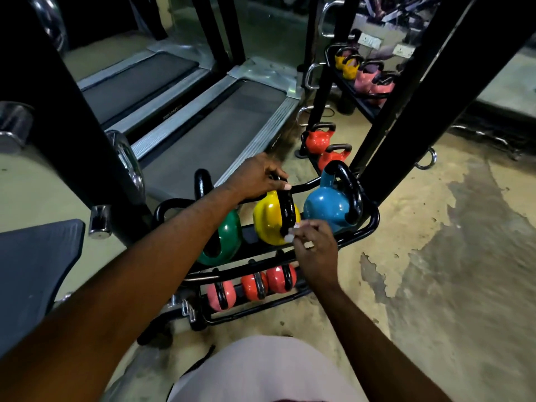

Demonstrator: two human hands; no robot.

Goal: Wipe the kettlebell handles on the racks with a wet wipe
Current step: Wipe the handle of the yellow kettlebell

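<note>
The yellow kettlebell [268, 220] sits in the middle of the top shelf of a black rack [369, 224], just below the middle of the view. Its black handle [287, 208] is turned toward the person. The left grip [258, 178] comes in from 8 o'clock and is clenched round the top of that handle. The right grip [316, 248] comes in from 5 o'clock and pinches a small white wet wipe [289, 237] in its fingertips. The wipe touches the low end of the handle.

A blue kettlebell [327, 204] stands at 3 o'clock from the yellow one, just beside it. A green kettlebell [229, 239] lies at 8 o'clock from it, partly hidden by the left arm. On the low shelf, at 6 o'clock, three small red kettlebells [253, 285] sit in a row.

Two treadmills [208, 134] lie at 11 o'clock. A second rack [367, 107] with yellow, pink and red kettlebells stands at 1 o'clock. The floor [435, 256] is rough and patchy.
</note>
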